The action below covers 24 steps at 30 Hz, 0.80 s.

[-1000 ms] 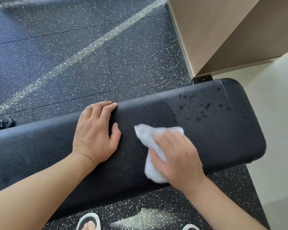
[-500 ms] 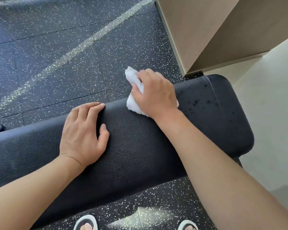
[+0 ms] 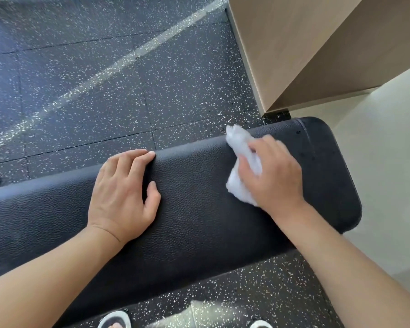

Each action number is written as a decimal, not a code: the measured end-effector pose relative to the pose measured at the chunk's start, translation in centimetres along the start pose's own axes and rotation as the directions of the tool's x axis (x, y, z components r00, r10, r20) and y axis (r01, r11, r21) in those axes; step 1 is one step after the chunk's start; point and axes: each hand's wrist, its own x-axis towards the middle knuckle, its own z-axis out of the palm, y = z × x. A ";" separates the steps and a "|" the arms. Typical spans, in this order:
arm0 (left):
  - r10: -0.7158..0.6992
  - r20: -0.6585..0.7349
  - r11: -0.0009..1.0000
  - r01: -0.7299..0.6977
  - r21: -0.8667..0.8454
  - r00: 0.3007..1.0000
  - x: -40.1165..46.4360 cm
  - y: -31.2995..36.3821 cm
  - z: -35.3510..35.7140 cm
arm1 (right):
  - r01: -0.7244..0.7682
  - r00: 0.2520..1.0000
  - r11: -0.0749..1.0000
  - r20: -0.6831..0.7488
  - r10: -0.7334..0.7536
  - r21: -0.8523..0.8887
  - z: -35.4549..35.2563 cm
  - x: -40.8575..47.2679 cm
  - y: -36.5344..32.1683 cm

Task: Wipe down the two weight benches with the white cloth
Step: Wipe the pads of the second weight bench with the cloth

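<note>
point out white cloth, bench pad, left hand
white cloth (image 3: 240, 152): head view, on the bunched part left of the fingers.
bench pad (image 3: 199, 197): head view, bare top surface between the hands.
left hand (image 3: 121, 197): head view, back of the hand.

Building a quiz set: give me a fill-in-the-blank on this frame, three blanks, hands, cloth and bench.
1. The right hand presses a white ____ onto the bench.
2. The left hand lies flat on the bench and holds ____.
3. The cloth sits near the bench's ____ end, as the person sees it.

Missing words: cloth; nothing; right
</note>
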 end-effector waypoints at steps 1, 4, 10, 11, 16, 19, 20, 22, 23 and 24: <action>0.000 0.000 1.000 0.000 0.002 1.000 0.0 0.0 0.0 | -0.075 0.997 0.997 -0.016 0.075 -0.024 0.8 2.0 -0.8; 0.000 0.006 1.000 0.000 0.009 1.000 0.0 0.0 -0.2 | -0.117 0.993 0.992 0.017 0.118 -0.052 4.2 6.7 -6.3; -0.007 -0.003 1.000 0.007 -0.012 1.000 0.0 0.0 -0.1 | 0.050 0.995 0.995 0.082 -0.057 0.087 6.6 4.7 -14.2; -0.005 0.000 1.000 0.005 -0.017 1.000 0.0 0.0 -0.1 | 0.092 0.994 0.989 0.047 -0.098 0.116 6.0 3.5 -13.1; -0.003 0.001 1.000 0.003 -0.011 1.000 0.1 -0.1 0.0 | 0.185 0.982 0.980 0.013 -0.187 0.073 1.0 -1.2 -1.9; -0.002 0.003 1.000 0.002 -0.012 1.000 0.0 -0.3 0.1 | -0.087 0.996 0.996 -0.004 0.087 0.002 -1.3 0.2 3.5; -0.002 -0.001 1.000 0.002 -0.011 1.000 0.0 -0.4 0.1 | -0.157 0.987 0.987 -0.019 0.157 -0.018 -1.1 1.0 3.6; 0.004 -0.003 1.000 -0.004 -0.017 1.000 0.0 -0.3 0.1 | -0.214 0.976 0.975 -0.043 0.212 -0.058 0.1 2.3 1.5; 0.003 0.002 1.000 -0.003 -0.023 1.000 0.0 -0.2 0.0 | -0.202 0.979 0.977 -0.053 0.198 -0.068 1.0 2.6 -0.1; 0.003 0.005 1.000 -0.003 -0.028 1.000 0.1 -0.2 -0.1 | -0.172 0.984 0.983 -0.060 0.168 -0.069 2.0 3.0 -2.0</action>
